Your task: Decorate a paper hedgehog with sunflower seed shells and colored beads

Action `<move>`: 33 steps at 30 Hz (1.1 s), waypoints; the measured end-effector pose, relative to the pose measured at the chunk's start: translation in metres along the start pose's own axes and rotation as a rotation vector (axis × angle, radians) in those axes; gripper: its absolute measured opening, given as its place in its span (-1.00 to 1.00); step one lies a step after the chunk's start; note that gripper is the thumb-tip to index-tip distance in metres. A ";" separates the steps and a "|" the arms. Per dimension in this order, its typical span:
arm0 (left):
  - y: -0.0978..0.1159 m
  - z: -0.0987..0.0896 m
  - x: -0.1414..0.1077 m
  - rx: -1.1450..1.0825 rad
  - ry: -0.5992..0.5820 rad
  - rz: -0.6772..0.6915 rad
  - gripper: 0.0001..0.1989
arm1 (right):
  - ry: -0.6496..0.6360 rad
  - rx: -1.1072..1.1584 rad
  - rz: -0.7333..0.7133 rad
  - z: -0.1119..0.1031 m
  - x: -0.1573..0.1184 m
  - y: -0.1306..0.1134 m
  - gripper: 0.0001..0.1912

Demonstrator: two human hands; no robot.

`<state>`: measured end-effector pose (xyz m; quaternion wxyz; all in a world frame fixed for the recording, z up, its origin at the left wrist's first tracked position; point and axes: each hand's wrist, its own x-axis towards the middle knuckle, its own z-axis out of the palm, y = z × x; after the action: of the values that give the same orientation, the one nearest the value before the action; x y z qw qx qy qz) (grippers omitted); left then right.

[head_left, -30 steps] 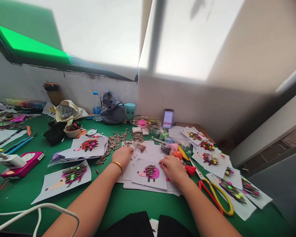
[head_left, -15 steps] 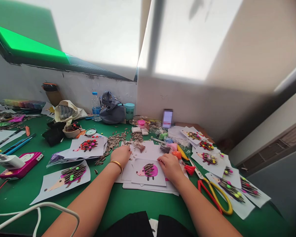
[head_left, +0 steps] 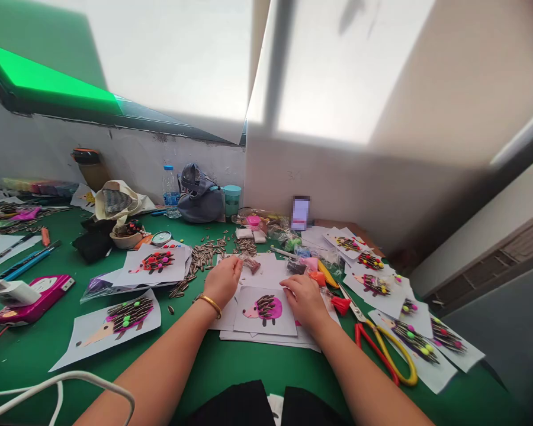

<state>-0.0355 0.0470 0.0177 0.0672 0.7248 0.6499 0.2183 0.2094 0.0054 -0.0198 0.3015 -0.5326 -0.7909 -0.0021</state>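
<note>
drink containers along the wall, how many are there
3: the orange-topped bottle behind the cream bag, the blue-capped bottle left of the blue-grey bag, and the teal-lidded cup to its right. The bags may hide more.

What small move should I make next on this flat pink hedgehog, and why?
I'd probably lay another striped brown seed on the bare part of the flat pink hedgehog: seeds cover only some of its body, and your left hand is close to the loose pile.
</note>
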 end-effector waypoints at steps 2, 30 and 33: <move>0.009 0.002 -0.007 -0.086 -0.023 0.068 -0.61 | 0.037 0.053 -0.038 -0.002 0.000 -0.006 -0.79; 0.047 0.014 -0.037 -0.825 -0.405 0.230 -0.67 | 0.183 0.373 -0.135 -0.012 -0.003 -0.034 -0.88; 0.047 0.014 -0.038 -0.811 -0.414 0.197 -0.77 | 0.194 0.331 -0.155 -0.012 -0.003 -0.034 -0.89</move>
<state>0.0112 0.0060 0.0143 0.4525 0.7265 0.4132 0.3108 0.1870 -0.0159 -0.0009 0.4585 -0.4107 -0.7863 0.0534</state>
